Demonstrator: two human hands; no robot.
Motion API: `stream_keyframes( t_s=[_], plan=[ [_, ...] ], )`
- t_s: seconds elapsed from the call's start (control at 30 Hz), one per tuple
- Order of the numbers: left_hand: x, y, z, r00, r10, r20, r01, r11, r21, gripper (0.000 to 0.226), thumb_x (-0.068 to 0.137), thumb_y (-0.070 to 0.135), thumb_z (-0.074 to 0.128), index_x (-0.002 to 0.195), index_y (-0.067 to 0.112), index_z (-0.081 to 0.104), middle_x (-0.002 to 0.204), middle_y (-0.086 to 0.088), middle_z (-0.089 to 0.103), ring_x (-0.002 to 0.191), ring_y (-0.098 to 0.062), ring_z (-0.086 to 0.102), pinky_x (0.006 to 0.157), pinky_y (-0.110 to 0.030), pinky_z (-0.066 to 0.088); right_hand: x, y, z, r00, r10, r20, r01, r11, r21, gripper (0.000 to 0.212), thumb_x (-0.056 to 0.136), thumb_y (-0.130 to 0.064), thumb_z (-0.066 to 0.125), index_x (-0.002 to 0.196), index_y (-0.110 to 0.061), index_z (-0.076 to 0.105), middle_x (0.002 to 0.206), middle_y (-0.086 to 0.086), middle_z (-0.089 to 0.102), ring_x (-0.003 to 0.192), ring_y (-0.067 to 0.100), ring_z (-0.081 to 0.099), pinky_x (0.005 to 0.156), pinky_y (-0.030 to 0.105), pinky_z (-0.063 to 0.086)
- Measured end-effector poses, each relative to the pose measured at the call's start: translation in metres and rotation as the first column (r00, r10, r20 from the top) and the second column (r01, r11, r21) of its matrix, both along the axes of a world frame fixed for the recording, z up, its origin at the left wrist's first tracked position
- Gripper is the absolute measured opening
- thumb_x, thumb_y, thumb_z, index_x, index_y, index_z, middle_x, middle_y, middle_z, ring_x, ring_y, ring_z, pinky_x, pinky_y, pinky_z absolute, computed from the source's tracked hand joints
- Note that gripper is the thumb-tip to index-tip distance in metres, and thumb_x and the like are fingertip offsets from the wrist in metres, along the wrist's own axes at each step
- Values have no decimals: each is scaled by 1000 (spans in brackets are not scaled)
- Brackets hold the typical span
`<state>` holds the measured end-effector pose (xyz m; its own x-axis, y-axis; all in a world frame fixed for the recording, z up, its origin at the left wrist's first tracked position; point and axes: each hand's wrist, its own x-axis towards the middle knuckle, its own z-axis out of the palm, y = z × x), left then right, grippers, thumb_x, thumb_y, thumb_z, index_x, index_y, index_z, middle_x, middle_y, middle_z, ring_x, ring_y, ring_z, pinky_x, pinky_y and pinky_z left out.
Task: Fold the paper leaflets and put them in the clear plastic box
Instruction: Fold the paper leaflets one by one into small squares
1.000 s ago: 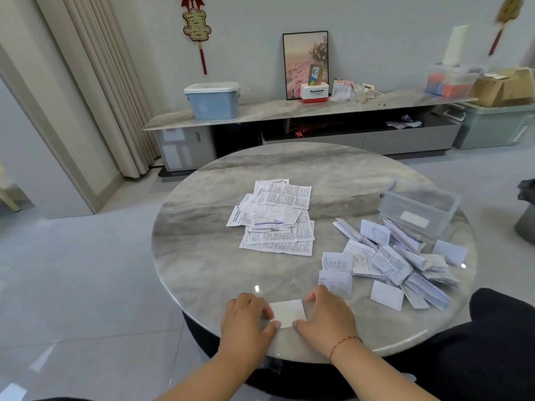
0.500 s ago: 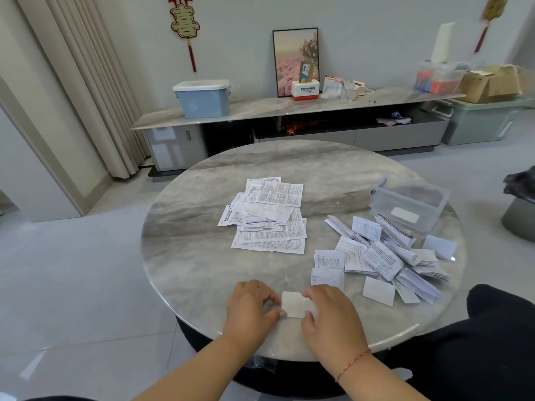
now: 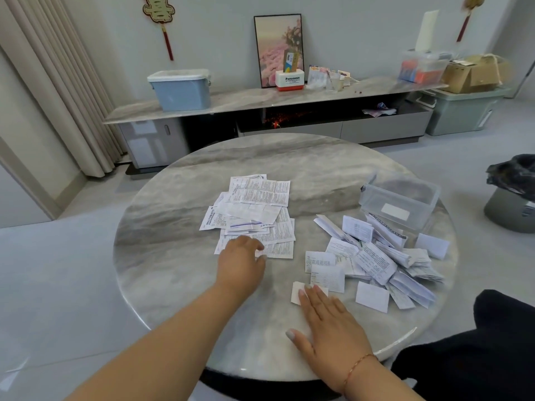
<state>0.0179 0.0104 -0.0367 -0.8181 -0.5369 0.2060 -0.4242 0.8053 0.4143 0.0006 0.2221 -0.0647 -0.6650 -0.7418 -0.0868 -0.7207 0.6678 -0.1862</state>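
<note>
Head view. Round marble surface (image 3: 179,256) fills mid-frame; its near rim curves along the bottom, far rim at mid-height.

Containers: clear plastic box (image 3: 401,198), lid off, stands at right of frame near the surface's right edge. One pale label shows on its front wall; nothing can be made out inside through the walls. Blue lidded bin (image 3: 181,89) sits upper left on the long shelf (image 3: 246,101) against the wall, contents hidden. A second clear tub (image 3: 422,66), upper right on that shelf, holds orange and blue items, too blurred to name. Green crate (image 3: 460,111) on the floor at far right, closed.

Leaflets: flat unfolded stack (image 3: 254,209) at centre. Folded heap (image 3: 373,256) lies right of centre, its far side touching the box's front wall. One small folded leaflet (image 3: 296,290) lies apart, lower centre.

Hands: left hand (image 3: 241,263) reaches onto the near left corner of the unfolded stack, fingers loosely bent on the top sheet; whether it pinches paper, cannot tell. Right hand (image 3: 327,319) lies flat, fingers straight, fingertips pressing the small folded leaflet, holding nothing.

Open room: bare marble across the left third of the surface, and behind the stack toward the far rim.
</note>
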Motion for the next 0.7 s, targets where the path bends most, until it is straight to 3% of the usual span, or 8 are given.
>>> stream_keyframes(
  t_s=[0.07,0.13,0.17,0.27,0.4,0.53,0.7],
  plan=[
    [-15,-11,5,998,-31,63,35,998,-56,34,92,35,53,124,24,55,133,3,50,124,-20,40,99,-29,32,-8,1,1,999,-36,21,37,999,-28,79,92,-65,9,126,-16,60,132,-2,57,124,9,49,109,24,0],
    [-30,-19,7,988,-58,144,72,993,-95,42,93,41,50,132,28,49,145,0,38,135,-21,30,108,-34,26,-19,-2,-1,995,-59,-83,49,992,-117,87,87,-70,-2,140,-15,39,148,-4,33,137,7,27,106,20,-18],
    [-37,-21,8,978,-69,196,91,990,-107,45,93,45,47,136,31,44,150,-2,30,139,-22,22,112,-37,21,-23,-4,-2,989,-62,-131,43,989,-143,89,85,-71,-4,141,-15,37,149,-4,29,138,7,25,105,20,-20],
    [-58,-24,7,932,-108,346,157,980,-118,51,94,52,40,142,38,33,157,-8,11,145,-26,4,117,-45,7,-23,-6,-2,998,-54,-11,53,994,-100,80,92,-64,7,122,-16,64,128,-3,59,123,9,52,109,25,2],
    [-81,-28,0,875,-117,470,187,977,-105,62,94,56,34,147,26,25,158,-6,6,146,-25,-1,116,-49,1,-21,-10,-12,987,-30,-156,-21,948,-318,72,95,-60,19,120,-9,63,127,4,61,125,17,50,107,33,22],
    [-89,-35,-4,911,-72,407,119,989,-90,61,95,50,37,142,11,33,153,-1,26,143,-21,14,117,-47,5,-27,-16,-11,956,-43,-291,-111,864,-491,63,95,-54,29,114,-7,67,124,6,62,124,17,49,104,37,32],
    [-79,-35,-4,931,-138,337,166,985,-54,41,96,42,41,135,30,46,151,-1,29,141,-19,18,117,-46,1,-23,-19,-7,938,-72,-339,-159,780,-605,55,95,-49,36,106,-7,69,116,6,66,120,17,52,103,36,35]
  ],
)
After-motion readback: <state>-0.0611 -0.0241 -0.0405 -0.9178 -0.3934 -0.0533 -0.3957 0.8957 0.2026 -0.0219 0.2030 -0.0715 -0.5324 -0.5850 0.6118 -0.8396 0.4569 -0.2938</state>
